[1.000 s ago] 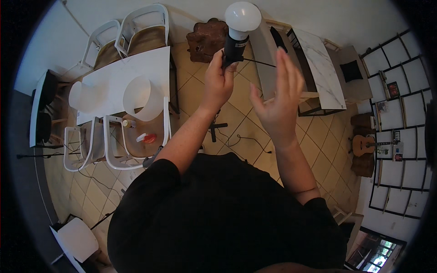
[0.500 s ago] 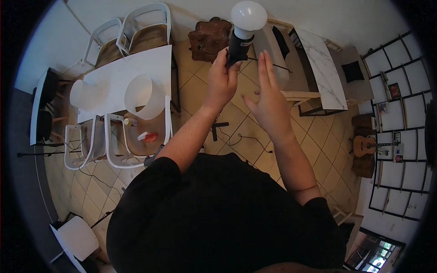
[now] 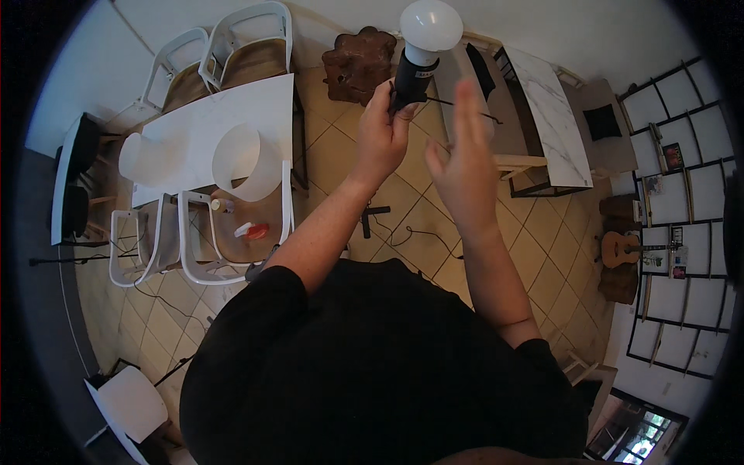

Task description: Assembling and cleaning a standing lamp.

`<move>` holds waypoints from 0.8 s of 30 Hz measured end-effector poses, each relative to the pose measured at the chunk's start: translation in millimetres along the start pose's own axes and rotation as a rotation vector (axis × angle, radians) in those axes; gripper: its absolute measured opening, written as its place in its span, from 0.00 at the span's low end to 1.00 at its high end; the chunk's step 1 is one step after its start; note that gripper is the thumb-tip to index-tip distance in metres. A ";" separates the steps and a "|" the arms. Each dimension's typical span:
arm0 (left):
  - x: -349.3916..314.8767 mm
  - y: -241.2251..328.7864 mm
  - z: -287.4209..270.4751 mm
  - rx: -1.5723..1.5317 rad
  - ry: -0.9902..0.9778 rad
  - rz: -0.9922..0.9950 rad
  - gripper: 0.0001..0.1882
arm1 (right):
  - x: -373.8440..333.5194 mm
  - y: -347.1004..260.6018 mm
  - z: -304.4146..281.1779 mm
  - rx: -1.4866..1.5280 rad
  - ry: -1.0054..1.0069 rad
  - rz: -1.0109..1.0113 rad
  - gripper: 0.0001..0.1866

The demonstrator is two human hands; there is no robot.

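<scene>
My left hand (image 3: pixel 384 143) grips the lower part of a black lamp socket (image 3: pixel 417 71), its fingers wrapped round it and the thumb at the near side. A large white light bulb (image 3: pixel 431 26) sits in the top of the socket, tilted slightly to the right. From the socket's base a thin black rod juts out to the right. Just right of the socket, apart from it, my right hand (image 3: pixel 466 159) is raised with its fingers stretched upward and a little blurred. Nothing shows in that hand.
On the left stands a white table (image 3: pixel 267 105) with translucent white tubs (image 3: pixel 246 167), chairs around it. A brown wooden stump (image 3: pixel 358 66) stands ahead. To the right are a marble-topped table (image 3: pixel 546 116) and a guitar (image 3: pixel 620 249). A black stand foot (image 3: pixel 376 222) and cable lie below my hands.
The socket and bulb have shifted slightly to the right with my left hand. My right hand has turned, its fingertips now slightly higher and farther right, the thumb closer to the palm.
</scene>
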State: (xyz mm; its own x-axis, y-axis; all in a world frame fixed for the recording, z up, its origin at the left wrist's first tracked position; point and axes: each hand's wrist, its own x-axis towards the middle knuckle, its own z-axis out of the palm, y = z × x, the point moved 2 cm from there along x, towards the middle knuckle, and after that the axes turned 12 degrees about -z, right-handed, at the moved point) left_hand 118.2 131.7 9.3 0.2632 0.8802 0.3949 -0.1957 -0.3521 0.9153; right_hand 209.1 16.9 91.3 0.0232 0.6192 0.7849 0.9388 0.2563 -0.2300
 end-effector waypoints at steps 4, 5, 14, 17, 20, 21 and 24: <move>-2.0 3.4 -0.2 0.029 -0.029 -0.019 0.14 | -1.8 -1.1 -1.8 0.082 0.044 0.056 0.49; -1.9 4.2 -0.2 0.045 -0.019 -0.017 0.14 | -1.4 -1.5 -3.4 0.102 0.120 0.066 0.49; -1.5 3.7 -0.6 0.067 0.006 0.006 0.13 | 5.8 -4.6 -9.2 0.120 0.297 -0.145 0.50; -2.1 3.7 1.1 0.027 -0.005 0.017 0.13 | 3.8 1.3 1.6 -0.030 -0.632 0.178 0.50; -2.1 3.4 2.3 0.014 -0.009 -0.019 0.13 | 12.3 0.6 -10.4 0.180 -0.020 0.047 0.50; -1.8 3.5 1.9 0.025 -0.008 -0.016 0.13 | 13.2 0.3 -10.5 0.149 0.003 0.002 0.50; 0.1 3.2 0.5 0.030 0.012 -0.020 0.14 | 13.5 1.2 -1.1 -0.014 -0.112 -0.027 0.50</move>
State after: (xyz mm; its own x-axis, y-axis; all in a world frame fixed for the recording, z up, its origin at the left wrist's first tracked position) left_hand 118.1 130.5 12.3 0.2549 0.8909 0.3759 -0.1624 -0.3438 0.9249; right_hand 210.9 24.7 102.3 -0.0403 0.6912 0.7215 0.9435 0.2641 -0.2004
